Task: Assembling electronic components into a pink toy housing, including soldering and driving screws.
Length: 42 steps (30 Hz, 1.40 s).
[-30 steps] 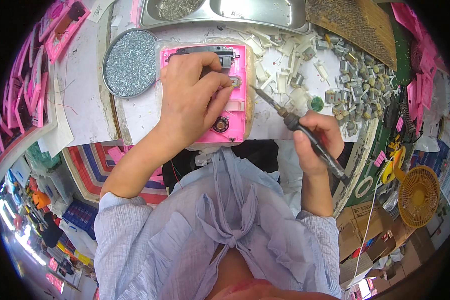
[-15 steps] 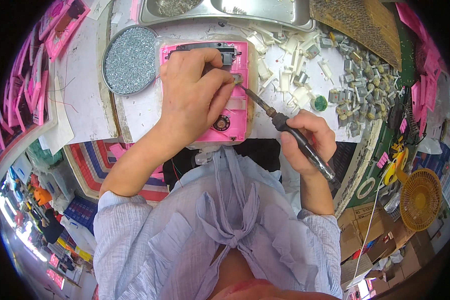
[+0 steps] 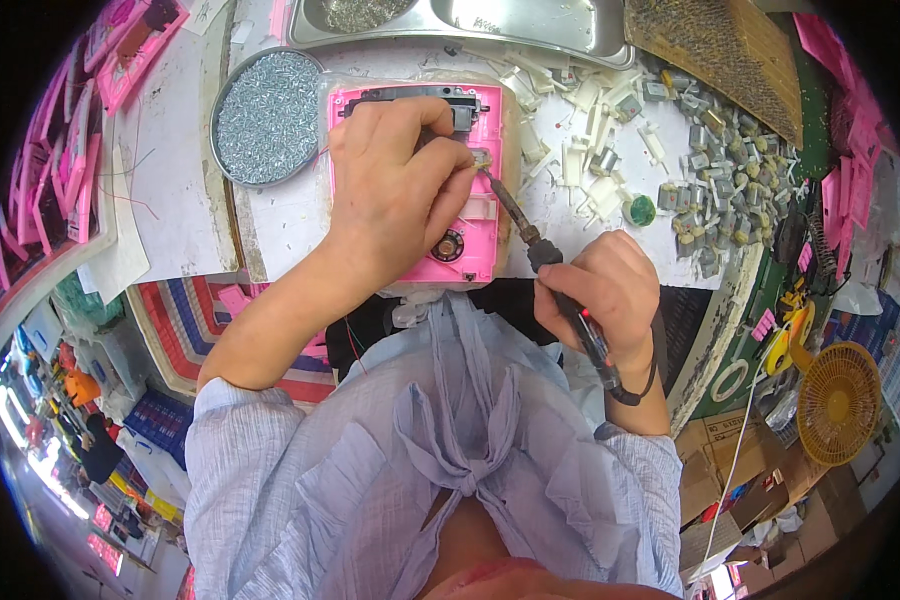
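A pink plastic housing (image 3: pixel 481 236) lies on the bench in front of me, with a black part (image 3: pixel 462 98) along its far end and a round speaker (image 3: pixel 447 245) near its close end. My left hand (image 3: pixel 390 180) rests over the housing's left half, fingertips pinched by a small metal motor (image 3: pixel 479 158); what they hold is hidden. In my right hand (image 3: pixel 608 295) is a soldering iron (image 3: pixel 543 250), its handle gripped from above and a red light showing on it. The iron's tip reaches the motor, close beside my left fingertips.
A round tin of screws (image 3: pixel 266 118) stands left of the housing. White plastic parts (image 3: pixel 602 195), a small green disc (image 3: pixel 641 210) and many small motors (image 3: pixel 715 190) spread to the right. A metal tray (image 3: pixel 530 25) sits at the back. Pink housings (image 3: pixel 60 190) are stacked far left.
My right hand has rolled over the soldering iron's handle, which now stands steeper and shows its red light. The tip stays near the motor; my left hand has barely moved.
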### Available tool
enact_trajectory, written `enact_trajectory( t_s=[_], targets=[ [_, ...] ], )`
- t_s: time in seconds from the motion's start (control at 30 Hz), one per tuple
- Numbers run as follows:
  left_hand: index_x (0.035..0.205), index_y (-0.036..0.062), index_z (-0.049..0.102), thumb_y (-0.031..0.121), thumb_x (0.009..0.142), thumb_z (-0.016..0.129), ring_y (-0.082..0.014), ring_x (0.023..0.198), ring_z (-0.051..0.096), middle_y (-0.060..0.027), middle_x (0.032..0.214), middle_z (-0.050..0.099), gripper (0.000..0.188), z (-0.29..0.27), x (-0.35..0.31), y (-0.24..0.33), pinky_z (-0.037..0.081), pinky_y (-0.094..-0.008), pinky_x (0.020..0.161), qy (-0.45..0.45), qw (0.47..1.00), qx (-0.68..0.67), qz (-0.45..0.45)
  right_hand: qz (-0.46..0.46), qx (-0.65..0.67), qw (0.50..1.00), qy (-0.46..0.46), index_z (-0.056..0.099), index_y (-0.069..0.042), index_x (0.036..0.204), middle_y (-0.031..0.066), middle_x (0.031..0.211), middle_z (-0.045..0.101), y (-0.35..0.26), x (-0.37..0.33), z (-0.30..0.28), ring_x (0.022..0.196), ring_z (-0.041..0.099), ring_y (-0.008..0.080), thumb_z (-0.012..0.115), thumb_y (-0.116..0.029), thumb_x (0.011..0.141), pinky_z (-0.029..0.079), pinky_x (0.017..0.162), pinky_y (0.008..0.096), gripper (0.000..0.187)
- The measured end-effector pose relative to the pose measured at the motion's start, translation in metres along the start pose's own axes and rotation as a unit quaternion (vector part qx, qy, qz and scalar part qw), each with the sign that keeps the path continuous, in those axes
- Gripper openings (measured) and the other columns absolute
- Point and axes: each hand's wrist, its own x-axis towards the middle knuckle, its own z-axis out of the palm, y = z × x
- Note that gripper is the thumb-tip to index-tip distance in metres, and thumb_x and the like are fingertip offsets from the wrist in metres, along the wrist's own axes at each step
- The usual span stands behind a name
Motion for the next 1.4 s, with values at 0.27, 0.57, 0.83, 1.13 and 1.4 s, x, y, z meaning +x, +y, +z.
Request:
enact_trajectory(
  t_s=[0.27, 0.57, 0.83, 1.13, 1.4],
  targets=[
    [0.090, 0.0120, 0.071, 0.013, 0.075, 0.081, -0.0255, 0.097, 0.054, -0.0046, 0.105, 0.060, 0.018, 0.001, 0.000, 0.001, 0.036, -0.0402, 0.084, 0.005, 1.000, -0.004, -0.003, -0.008, -0.012, 0.999, -0.052, 0.071, -0.014, 0.100, -0.0009, 0.067, 0.050, -0.003, -0.001, -0.006, 0.058, 0.051, 0.0204, 0.083, -0.002, 0.058, 0.037, 0.053, 0.0336, 0.045],
    [0.089, 0.0114, 0.070, 0.014, 0.074, 0.082, -0.0253, 0.095, 0.054, -0.0048, 0.103, 0.061, 0.019, 0.001, 0.002, 0.002, 0.035, -0.0392, 0.083, 0.009, 1.000, 0.001, 0.003, 0.027, 0.018, 0.998, 0.054, 0.067, -0.007, 0.104, 0.0023, 0.065, 0.050, -0.008, -0.001, -0.008, 0.054, 0.049, 0.0219, 0.080, 0.005, 0.064, 0.037, 0.051, 0.0328, 0.044],
    [0.090, 0.0117, 0.071, 0.014, 0.074, 0.082, -0.0247, 0.098, 0.055, -0.0048, 0.104, 0.061, 0.019, 0.001, 0.000, 0.001, 0.035, -0.0393, 0.083, 0.005, 1.000, 0.003, 0.001, 0.057, 0.052, 0.995, 0.068, 0.067, -0.006, 0.101, 0.0055, 0.067, 0.056, -0.001, 0.001, -0.013, 0.053, 0.051, 0.0226, 0.080, 0.003, 0.069, 0.040, 0.050, 0.0327, 0.036],
    [0.090, 0.0122, 0.071, 0.014, 0.075, 0.082, -0.0249, 0.098, 0.054, -0.0046, 0.105, 0.061, 0.019, 0.000, 0.000, 0.002, 0.035, -0.0396, 0.084, -0.002, 1.000, 0.007, -0.007, 0.037, 0.063, 0.996, 0.060, 0.067, -0.005, 0.099, 0.0046, 0.064, 0.054, 0.001, -0.001, 0.001, 0.051, 0.052, 0.0227, 0.080, 0.002, 0.065, 0.040, 0.049, 0.0327, 0.037],
    [0.090, 0.0124, 0.071, 0.014, 0.074, 0.082, -0.0252, 0.098, 0.053, -0.0046, 0.105, 0.060, 0.019, 0.001, 0.001, 0.002, 0.035, -0.0401, 0.084, 0.001, 1.000, 0.004, -0.005, 0.015, 0.024, 0.999, 0.027, 0.067, -0.004, 0.098, 0.0052, 0.065, 0.054, -0.002, 0.003, 0.000, 0.052, 0.052, 0.0233, 0.080, 0.004, 0.065, 0.040, 0.049, 0.0327, 0.036]
  ],
)
